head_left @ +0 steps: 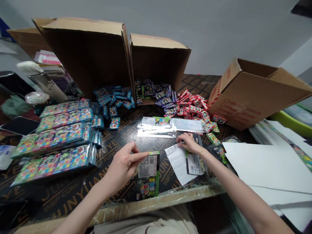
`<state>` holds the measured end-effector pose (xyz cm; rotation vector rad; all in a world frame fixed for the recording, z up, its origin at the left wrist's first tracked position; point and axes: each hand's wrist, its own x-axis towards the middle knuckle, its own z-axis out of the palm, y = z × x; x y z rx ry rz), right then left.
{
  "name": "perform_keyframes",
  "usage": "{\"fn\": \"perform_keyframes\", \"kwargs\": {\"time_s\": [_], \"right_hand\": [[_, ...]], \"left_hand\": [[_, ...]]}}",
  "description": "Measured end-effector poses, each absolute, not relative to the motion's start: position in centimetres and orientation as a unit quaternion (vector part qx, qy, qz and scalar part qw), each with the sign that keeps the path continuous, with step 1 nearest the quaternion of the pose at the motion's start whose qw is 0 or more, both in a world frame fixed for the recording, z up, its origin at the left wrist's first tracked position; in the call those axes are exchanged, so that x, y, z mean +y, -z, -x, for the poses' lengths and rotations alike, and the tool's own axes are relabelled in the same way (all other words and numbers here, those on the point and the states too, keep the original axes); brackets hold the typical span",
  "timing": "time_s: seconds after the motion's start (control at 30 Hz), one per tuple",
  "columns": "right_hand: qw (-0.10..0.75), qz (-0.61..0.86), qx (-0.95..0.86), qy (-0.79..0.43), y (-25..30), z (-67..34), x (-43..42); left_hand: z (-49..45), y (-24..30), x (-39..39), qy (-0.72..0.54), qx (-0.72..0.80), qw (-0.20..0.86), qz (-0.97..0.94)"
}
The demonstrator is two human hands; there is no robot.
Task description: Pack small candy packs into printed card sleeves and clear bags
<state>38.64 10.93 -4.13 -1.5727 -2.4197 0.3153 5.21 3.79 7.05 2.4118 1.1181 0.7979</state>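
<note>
My left hand (123, 165) pinches the top edge of a small dark printed box (148, 175) with a green rim, which stands upright near the table's front edge. My right hand (188, 142) is closed on the top of a flat clear bag (178, 161) that lies over another dark box (194, 163). Just beyond both hands lies a loose pile of clear bags (168, 127), one with a colourful header card.
Rows of packed colourful packets (56, 140) fill the left of the dark table. Blue packets (112, 101) and red packets (192, 106) spill from tipped cardboard boxes (96, 55) at the back. Another carton (252, 93) and white sheets (267, 166) lie at the right.
</note>
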Motion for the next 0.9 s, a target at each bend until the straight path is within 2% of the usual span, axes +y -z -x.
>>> {"fn": "perform_keyframes", "kwargs": {"time_s": [0.4,0.57,0.63,0.7,0.73,0.8,0.9], "right_hand": [[0.059,0.541,-0.838,-0.042,3.3,-37.4,8.0],[0.064,0.562,-0.822,-0.069,-1.5,-35.8,8.9],[0.113,0.555,-0.816,-0.118,-4.5,-34.0,9.0],[0.21,0.502,-0.782,-0.303,-7.3,-31.3,8.6],[0.232,0.464,-0.758,-0.396,-8.3,-29.9,8.4],[0.233,0.405,-0.713,-0.523,-9.6,-27.2,7.9],[0.205,0.384,-0.688,-0.58,-9.7,-24.7,7.8]], "left_hand": [[-5.6,-7.0,3.6,-0.338,0.421,0.217,-0.813],[-5.6,-6.8,3.6,-0.35,0.444,0.225,-0.794],[-5.7,-6.9,3.6,-0.348,0.451,0.229,-0.79],[-5.7,-6.9,3.7,-0.351,0.46,0.241,-0.779],[-5.8,-6.9,3.8,-0.356,0.465,0.248,-0.772],[-5.7,-6.9,3.9,-0.373,0.471,0.258,-0.756],[-5.6,-6.9,3.9,-0.389,0.473,0.254,-0.748]]}}
